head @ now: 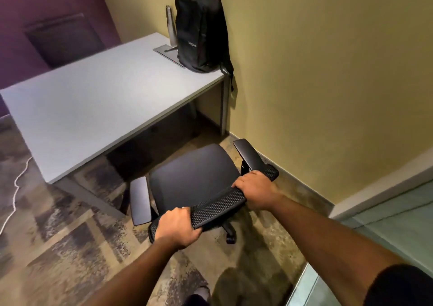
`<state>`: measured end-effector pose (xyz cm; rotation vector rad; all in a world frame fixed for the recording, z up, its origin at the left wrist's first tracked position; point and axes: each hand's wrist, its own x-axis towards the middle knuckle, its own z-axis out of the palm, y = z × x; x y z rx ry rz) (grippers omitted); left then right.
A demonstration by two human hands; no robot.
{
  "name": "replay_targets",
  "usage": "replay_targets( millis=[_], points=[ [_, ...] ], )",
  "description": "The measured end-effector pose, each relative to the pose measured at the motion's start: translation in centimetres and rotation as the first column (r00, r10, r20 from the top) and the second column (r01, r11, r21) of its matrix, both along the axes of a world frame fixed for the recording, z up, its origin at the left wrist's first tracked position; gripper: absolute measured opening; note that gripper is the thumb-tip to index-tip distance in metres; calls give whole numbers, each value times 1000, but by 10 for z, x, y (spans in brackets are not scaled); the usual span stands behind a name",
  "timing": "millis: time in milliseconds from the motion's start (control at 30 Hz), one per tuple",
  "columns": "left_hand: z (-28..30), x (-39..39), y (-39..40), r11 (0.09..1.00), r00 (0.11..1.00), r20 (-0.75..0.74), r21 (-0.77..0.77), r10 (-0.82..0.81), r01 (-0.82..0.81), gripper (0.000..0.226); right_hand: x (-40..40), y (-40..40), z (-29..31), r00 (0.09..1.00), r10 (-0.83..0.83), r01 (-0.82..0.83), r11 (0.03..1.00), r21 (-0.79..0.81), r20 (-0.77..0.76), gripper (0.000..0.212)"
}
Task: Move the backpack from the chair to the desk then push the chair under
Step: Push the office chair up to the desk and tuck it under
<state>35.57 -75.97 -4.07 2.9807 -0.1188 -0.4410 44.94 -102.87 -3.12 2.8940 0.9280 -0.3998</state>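
Note:
A black backpack (200, 30) stands upright on the far right corner of the grey desk (93, 104), leaning on the yellow wall, one strap hanging over the edge. The black office chair (194, 176) stands on the floor in front of the desk's near right part, its seat bare and facing the desk. My left hand (177, 227) grips the left end of the mesh backrest top. My right hand (256, 189) grips its right end, beside the right armrest.
A metal bottle (172, 26) and a flat grey panel (167, 51) sit on the desk by the backpack. A second dark chair (63, 39) stands behind the desk. A white cable (14, 193) runs on the floor at left. The yellow wall is close on the right.

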Motion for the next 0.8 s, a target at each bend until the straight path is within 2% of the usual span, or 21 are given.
replay_targets(
  millis=[400,700,800],
  points=[
    [-19,98,-23,993,991,65,6,113,-114,52,130,-15,-2,993,113,-113,994,-7,-13,53],
    [-18,150,-40,983,981,60,17,184,-185,57,202,-21,2,981,189,-189,982,-4,-39,54],
    [-19,162,-53,974,974,51,30,223,-224,57,227,-31,-3,971,240,-240,971,8,-5,56]
  ],
)
